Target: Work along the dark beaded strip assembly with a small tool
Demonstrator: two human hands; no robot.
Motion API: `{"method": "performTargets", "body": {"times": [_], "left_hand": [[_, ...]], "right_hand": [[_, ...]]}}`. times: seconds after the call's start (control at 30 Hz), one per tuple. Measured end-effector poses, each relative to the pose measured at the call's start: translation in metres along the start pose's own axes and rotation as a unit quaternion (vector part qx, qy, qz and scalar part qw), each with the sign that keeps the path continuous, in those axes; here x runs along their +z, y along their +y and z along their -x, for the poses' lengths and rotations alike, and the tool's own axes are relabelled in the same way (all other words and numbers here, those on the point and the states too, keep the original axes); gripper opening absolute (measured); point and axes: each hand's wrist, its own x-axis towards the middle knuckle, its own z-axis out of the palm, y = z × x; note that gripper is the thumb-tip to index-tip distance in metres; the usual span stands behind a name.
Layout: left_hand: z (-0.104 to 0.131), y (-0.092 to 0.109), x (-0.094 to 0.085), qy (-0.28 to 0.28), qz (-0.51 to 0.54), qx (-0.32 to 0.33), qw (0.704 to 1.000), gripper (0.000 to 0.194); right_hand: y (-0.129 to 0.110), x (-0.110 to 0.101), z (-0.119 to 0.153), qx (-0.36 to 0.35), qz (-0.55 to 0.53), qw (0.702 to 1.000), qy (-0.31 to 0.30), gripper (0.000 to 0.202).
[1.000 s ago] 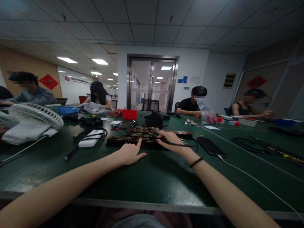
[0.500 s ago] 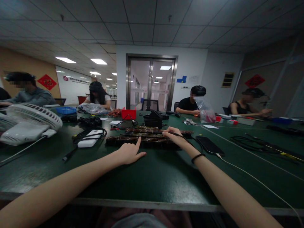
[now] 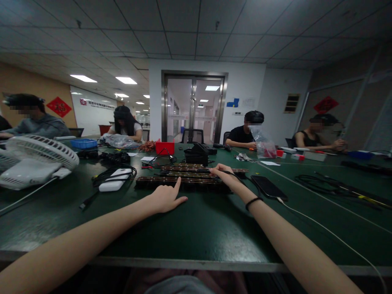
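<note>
Long dark strips (image 3: 150, 180) with rows of shiny coppery points lie crosswise on the table in front of me. My left hand (image 3: 165, 198) rests at the near edge of the closest strip. Its index finger is stretched out onto that strip, its thumb is spread to the right and its other fingers are curled. Over the strips, farther right, my right hand (image 3: 223, 171) pinches a dark pen-shaped tool (image 3: 200, 171) that points left. A black cable runs from behind this hand down to the right. The tool's tip is too small and dark to make out.
A black phone (image 3: 268, 187) with a white cord lies right of the strips. To the left are a white power bank (image 3: 114, 181) with black cable and a white fan (image 3: 39, 157). Behind stand a black device (image 3: 196, 154) and a red box (image 3: 164, 147). Several people sit around the table.
The whole view has shifted very slightly. Both hands, the pen-shaped tool and the strips keep their places relative to each other.
</note>
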Motion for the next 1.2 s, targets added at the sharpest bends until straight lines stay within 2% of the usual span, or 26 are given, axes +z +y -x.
{"method": "performTargets", "body": {"times": [0.1,0.23,0.33,0.5,0.67,0.83,1.03,1.2], "left_hand": [[0.001,0.0,0.0,-0.001,0.005,0.001,1.0,0.087],[0.001,0.0,0.0,0.001,0.002,-0.001,1.0,0.085],[0.0,0.0,0.0,0.001,-0.002,-0.001,1.0,0.085],[0.0,0.0,0.0,-0.003,0.0,0.0,1.0,0.086],[-0.001,-0.002,0.002,0.003,0.002,0.003,1.0,0.086],[-0.002,-0.002,0.003,0.005,0.002,0.005,1.0,0.087],[0.0,-0.001,0.001,0.001,0.003,0.003,1.0,0.087],[0.0,0.0,0.001,-0.004,-0.003,0.001,1.0,0.086]], "right_hand": [[0.002,0.0,0.0,0.001,-0.003,1.0,0.012,0.026],[0.007,-0.002,-0.003,0.031,-0.085,0.993,0.069,0.027],[0.012,-0.008,-0.01,0.06,-0.135,0.982,0.12,0.028],[0.024,-0.021,-0.021,0.085,-0.149,0.969,0.18,0.026],[0.034,-0.026,-0.022,0.133,-0.176,0.939,0.265,0.018],[0.036,-0.026,-0.02,0.139,-0.171,0.94,0.262,0.018],[0.031,-0.018,-0.015,0.108,-0.159,0.964,0.183,0.021],[0.025,-0.013,-0.012,0.092,-0.174,0.967,0.162,0.022]]}}
